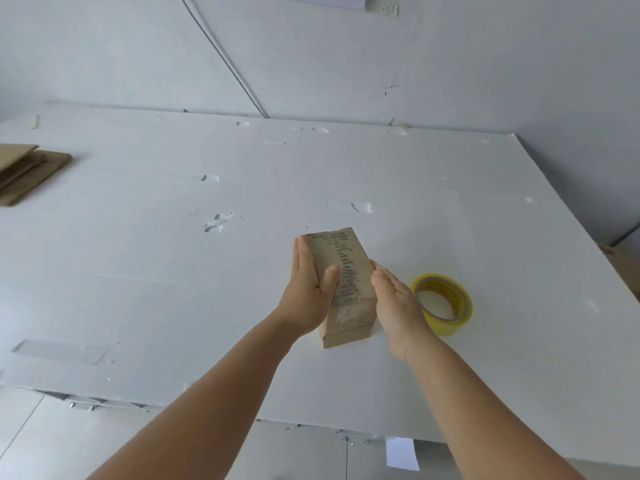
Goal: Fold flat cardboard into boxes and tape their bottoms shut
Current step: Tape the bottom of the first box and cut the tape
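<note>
— Where's the box (343, 285) from where you stand?

— Right between the hands, on the white tabletop (138, 271). The left hand (308, 289) lies flat against its left side, fingers straight, with the thumb laid over the top face beside the tape strip (341, 266). The right hand (398, 306) is flat too, fingers straight, against the right side near the closer end. Neither hand is curled round anything; they press the box from both sides.

— Which way does it run?

— Its long axis goes away from the person, leaning a little to the left at the far end. The left hand reaches farther along it; the right hand stays at the near end. I judge both equally placed to lift or turn it.

— Is the bottom taped?

— The face turned up has a wrinkled clear strip down its length, folded over the near end wall. So I take that face for the bottom, already sealed. Whether anything is inside, I can't tell; it's closed on every side I can see.

— And the tape?

— The yellow tape roll (441, 303) lies flat just right of the right hand, close to the box but apart from it. Nothing sits in its hole.

— More cardboard?

— A stack of flat cardboard (27, 171) lies far off to the left of the left hand, beyond the box, at the tabletop's edge. Past that, only the white wall (346, 64).
</note>
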{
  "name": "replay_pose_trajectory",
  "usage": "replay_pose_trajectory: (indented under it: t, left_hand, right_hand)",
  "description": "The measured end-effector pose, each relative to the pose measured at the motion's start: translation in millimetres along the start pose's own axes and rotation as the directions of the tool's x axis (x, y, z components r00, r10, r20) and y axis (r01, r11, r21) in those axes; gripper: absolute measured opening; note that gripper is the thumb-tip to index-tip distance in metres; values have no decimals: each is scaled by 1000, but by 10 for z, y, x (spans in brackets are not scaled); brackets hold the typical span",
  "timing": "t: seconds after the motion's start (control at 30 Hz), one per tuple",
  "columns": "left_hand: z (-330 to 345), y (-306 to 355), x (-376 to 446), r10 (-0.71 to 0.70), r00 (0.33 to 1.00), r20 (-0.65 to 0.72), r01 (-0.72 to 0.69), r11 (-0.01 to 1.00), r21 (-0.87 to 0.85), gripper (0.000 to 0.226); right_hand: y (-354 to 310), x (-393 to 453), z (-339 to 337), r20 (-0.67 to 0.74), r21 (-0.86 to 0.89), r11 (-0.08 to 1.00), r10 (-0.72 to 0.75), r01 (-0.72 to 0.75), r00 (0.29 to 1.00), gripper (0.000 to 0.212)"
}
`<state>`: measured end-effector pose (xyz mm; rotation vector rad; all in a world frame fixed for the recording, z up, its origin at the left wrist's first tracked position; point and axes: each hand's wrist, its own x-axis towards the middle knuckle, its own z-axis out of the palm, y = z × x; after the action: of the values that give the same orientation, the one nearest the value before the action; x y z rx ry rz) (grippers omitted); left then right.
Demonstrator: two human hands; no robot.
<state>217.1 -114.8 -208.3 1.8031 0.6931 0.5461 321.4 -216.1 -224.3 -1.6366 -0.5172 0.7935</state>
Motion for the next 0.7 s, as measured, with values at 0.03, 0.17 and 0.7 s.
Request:
replay_pose_trajectory:
  t: [0.03, 0.17, 0.7]
  left_hand:
    - [-3, 17, -4, -12, 1000, -5, 12, 999, -37, 27]
    - [-79, 136, 8, -2, 999, -36, -5, 979, -206, 39]
    - [-337, 313, 196, 27, 996, -89, -63, 903, -424, 22]
  right_hand:
    - [2, 0, -11, 20, 18, 1000, 2, -3, 1000, 37]
    - [-2, -54, -57, 88, 81, 994, -86, 79, 992, 40]
    - [-507, 50, 166, -327, -39, 978, -204, 203, 923, 41]
